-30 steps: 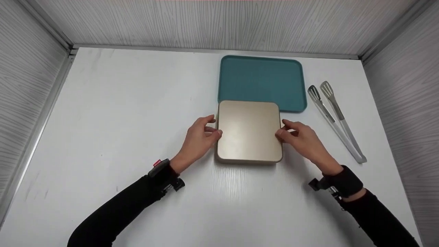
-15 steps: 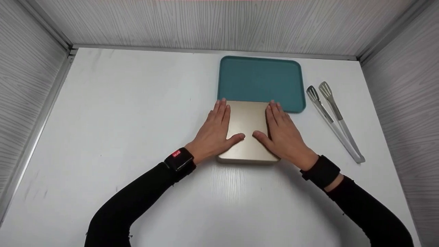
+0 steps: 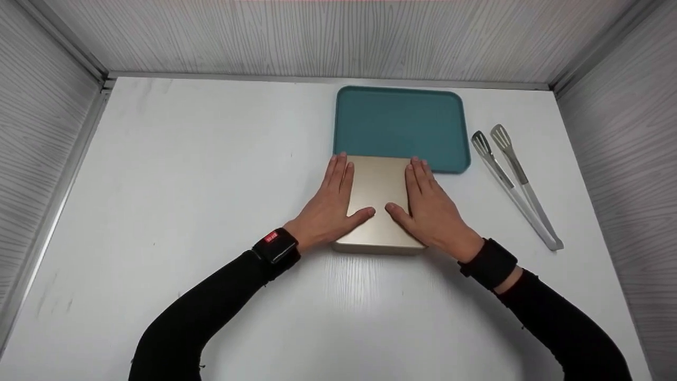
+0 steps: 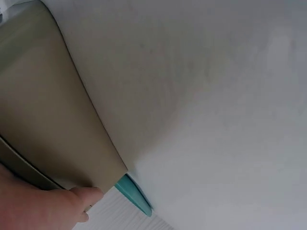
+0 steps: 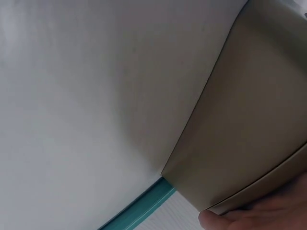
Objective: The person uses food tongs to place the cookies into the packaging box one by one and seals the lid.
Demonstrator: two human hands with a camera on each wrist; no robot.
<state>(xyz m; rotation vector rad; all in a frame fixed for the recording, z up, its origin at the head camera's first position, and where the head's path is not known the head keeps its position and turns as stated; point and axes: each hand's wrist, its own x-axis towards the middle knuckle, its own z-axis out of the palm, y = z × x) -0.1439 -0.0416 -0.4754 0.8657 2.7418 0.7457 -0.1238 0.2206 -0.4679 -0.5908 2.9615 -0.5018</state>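
Note:
A square gold tin box (image 3: 378,201) with rounded corners stands on the white table, its lid on. My left hand (image 3: 330,206) lies on the lid along its left edge, fingers straight and pointing away, thumb stretched inward. Mirroring it, my right hand (image 3: 435,211) rests on the right edge with its thumb toward the middle. In the left wrist view, fingertips (image 4: 88,195) reach over the rim at the far end, just past the lid seam. The right wrist view has the tin's side wall (image 5: 240,115), with fingers (image 5: 268,215) at the lid's edge.
Behind the tin lies a teal tray (image 3: 399,121), its front edge partly hidden by the tin. Metal tongs (image 3: 529,212) with slotted ends lie spread at the right. Pale wood-grain panels (image 3: 328,39) border the table's back and sides.
Both hands have gone from gripping the tin's sides to lying flat on the lid. Over the last half second they stay nearly still, with the tin in about the same place.

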